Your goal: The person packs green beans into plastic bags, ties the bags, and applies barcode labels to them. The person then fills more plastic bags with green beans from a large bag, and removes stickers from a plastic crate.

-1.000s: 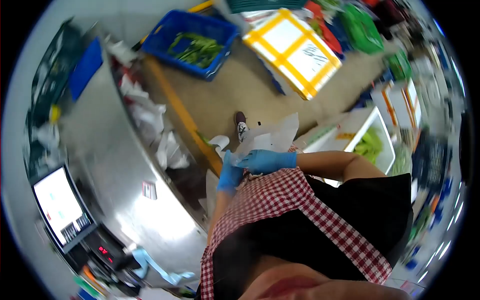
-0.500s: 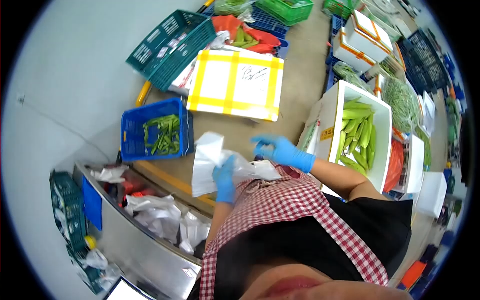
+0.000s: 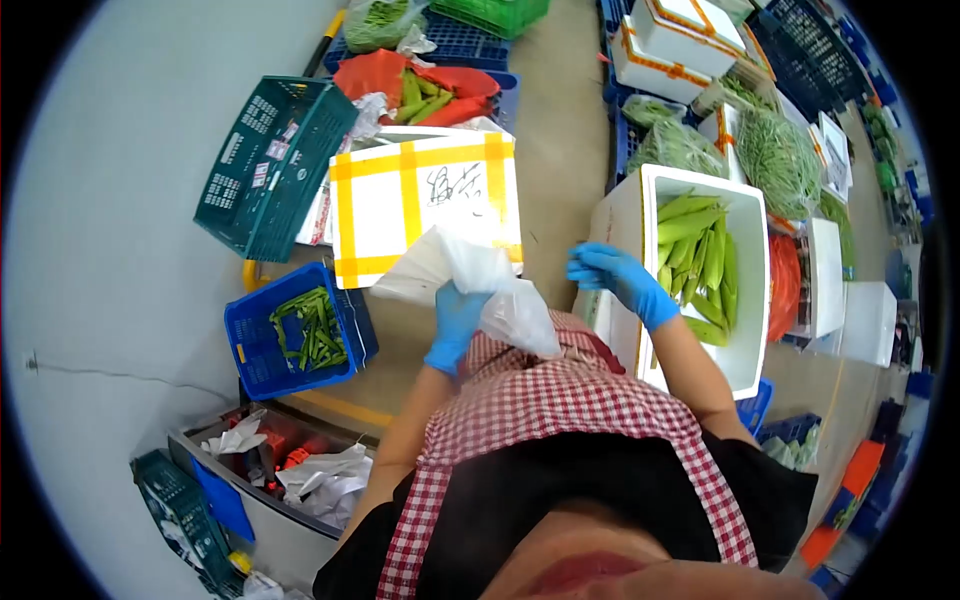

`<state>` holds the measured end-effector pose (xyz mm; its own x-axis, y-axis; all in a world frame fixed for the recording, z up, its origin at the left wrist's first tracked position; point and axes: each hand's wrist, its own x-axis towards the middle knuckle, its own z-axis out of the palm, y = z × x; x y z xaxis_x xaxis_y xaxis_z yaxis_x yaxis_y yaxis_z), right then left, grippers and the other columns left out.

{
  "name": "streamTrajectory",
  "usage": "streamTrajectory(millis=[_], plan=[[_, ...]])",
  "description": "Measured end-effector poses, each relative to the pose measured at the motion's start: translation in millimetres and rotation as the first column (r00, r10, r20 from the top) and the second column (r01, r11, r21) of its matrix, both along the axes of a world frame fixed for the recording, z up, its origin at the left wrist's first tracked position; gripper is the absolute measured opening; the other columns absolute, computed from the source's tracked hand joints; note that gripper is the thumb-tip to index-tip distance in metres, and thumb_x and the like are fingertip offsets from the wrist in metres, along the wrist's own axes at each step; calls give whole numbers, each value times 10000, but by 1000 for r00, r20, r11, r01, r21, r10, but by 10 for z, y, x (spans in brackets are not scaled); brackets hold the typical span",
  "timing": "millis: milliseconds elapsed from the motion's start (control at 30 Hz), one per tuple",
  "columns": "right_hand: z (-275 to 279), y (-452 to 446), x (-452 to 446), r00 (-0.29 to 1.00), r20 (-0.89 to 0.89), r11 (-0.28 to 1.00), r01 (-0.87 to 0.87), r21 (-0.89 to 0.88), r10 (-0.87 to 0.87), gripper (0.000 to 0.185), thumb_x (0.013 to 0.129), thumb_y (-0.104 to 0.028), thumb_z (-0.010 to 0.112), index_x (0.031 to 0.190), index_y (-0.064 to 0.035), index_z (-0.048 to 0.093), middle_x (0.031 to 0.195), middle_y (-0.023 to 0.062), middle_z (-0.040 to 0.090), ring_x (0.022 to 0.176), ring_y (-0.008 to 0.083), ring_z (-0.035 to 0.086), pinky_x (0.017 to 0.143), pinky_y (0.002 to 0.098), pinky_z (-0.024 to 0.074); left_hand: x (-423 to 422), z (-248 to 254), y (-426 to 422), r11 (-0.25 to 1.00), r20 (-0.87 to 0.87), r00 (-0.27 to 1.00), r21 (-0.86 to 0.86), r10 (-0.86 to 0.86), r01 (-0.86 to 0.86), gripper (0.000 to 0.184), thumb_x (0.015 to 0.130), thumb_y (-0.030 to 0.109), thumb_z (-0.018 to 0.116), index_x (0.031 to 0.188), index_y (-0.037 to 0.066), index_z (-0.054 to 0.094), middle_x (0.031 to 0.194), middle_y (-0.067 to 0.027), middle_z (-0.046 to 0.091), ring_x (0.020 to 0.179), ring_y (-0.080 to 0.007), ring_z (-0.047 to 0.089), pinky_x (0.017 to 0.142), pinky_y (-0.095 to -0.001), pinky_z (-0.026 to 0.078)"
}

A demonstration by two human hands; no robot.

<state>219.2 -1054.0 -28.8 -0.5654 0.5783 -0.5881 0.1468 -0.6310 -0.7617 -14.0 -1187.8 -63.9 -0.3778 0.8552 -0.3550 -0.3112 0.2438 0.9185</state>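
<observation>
My left hand (image 3: 458, 326), in a blue glove, grips a thin white plastic bag (image 3: 518, 308) in front of my checked apron. The bag hangs loose and crumpled, with one part spreading left over a white foam lid (image 3: 372, 200) with yellow tape. My right hand (image 3: 622, 282), also in a blue glove, is held off to the right with its fingers stretched out and nothing in them. It is beside the left wall of a white foam box (image 3: 757, 300), which holds long green vegetables (image 3: 712, 262) that resemble corn in husks.
A blue crate (image 3: 362, 345) with green pods stands at the left, below a tilted dark green crate (image 3: 255, 170). A metal bin (image 3: 275, 530) holds crumpled plastic. Bagged greens (image 3: 778, 160) and stacked foam boxes (image 3: 660, 70) line the right side.
My right hand has moved right, away from the bag and towards the foam box. The bag has swung and shifted in my left hand. The camera view has turned slightly.
</observation>
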Motion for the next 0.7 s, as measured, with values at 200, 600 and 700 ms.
streamTrajectory(millis=[200, 600, 700], plan=[[-112, 699, -999, 973, -23, 973, -230, 35, 231, 294, 835, -214, 563, 1023, 11, 573, 945, 77, 607, 814, 147, 576, 725, 268, 462, 5, 249, 1033, 952, -90, 949, 33, -301, 305, 281, 745, 156, 663, 932, -42, 593, 816, -68, 616, 699, -137, 573, 615, -250, 470], [408, 2442, -2042, 855, -222, 869, -491, -59, 469, 556, 779, -127, 608, 1263, 14, 375, 1214, 93, 466, 1078, 147, 447, 941, 281, 335, -1020, 243, 2604, 994, 108, 988, -1, 106, -107, 234, 721, 119, 668, 886, -36, 610, 768, -62, 624, 679, -96, 556, 604, -231, 449], [-70, 2824, -2211, 913, -139, 883, -407, -233, 384, 414, 775, -101, 587, 1147, 46, 482, 1090, 101, 555, 988, 170, 524, 872, 297, 407, -1173, 326, 2916, 996, -3, 996, -17, 92, -92, 251, 712, 122, 661, 893, -44, 610, 762, -71, 628, 690, -102, 563, 619, -237, 452]])
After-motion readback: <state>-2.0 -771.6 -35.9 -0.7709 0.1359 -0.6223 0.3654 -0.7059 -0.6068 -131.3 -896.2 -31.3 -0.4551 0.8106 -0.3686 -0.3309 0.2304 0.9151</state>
